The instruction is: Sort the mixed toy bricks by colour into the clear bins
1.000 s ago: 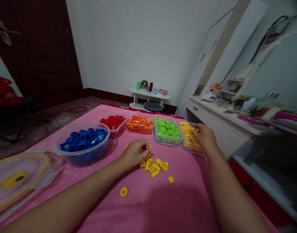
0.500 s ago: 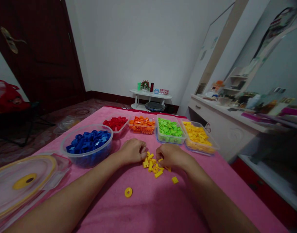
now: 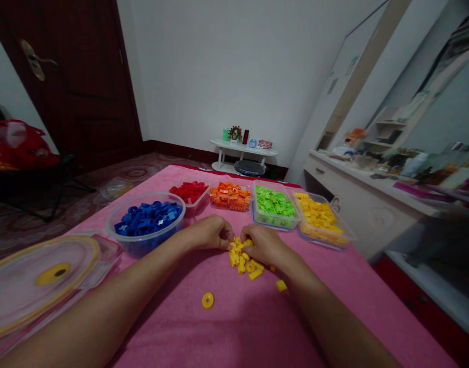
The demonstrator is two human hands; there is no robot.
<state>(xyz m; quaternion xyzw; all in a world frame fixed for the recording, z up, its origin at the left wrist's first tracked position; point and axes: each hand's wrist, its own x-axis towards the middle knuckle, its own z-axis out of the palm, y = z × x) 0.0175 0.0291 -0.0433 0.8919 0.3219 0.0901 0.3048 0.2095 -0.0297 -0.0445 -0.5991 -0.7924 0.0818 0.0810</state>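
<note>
A small pile of yellow building blocks [image 3: 242, 258] lies on the pink cloth. At its left edge, my left hand [image 3: 213, 233] has its fingers curled and thumb low, closed on blocks there. My right hand [image 3: 262, 244] presses in from the other side, fingers bent down over the pile and closed on blocks; its fingertips are partly hidden. A single yellow block [image 3: 281, 285] sits apart under my right wrist. Closer to me is a yellow ring [image 3: 207, 300], lying flat.
Beyond my hands stand tubs of red blocks [image 3: 190, 192], orange blocks [image 3: 231, 197], green blocks [image 3: 274, 202] and yellow blocks [image 3: 319, 213]. A round bowl [image 3: 142, 243] of blue blocks is by my left forearm. Clear lids [image 3: 15, 278] lie at the left.
My hands have come closer together, squeezing the pile between them. My right hand has moved inward over the blocks. The whole view has shifted slightly.
</note>
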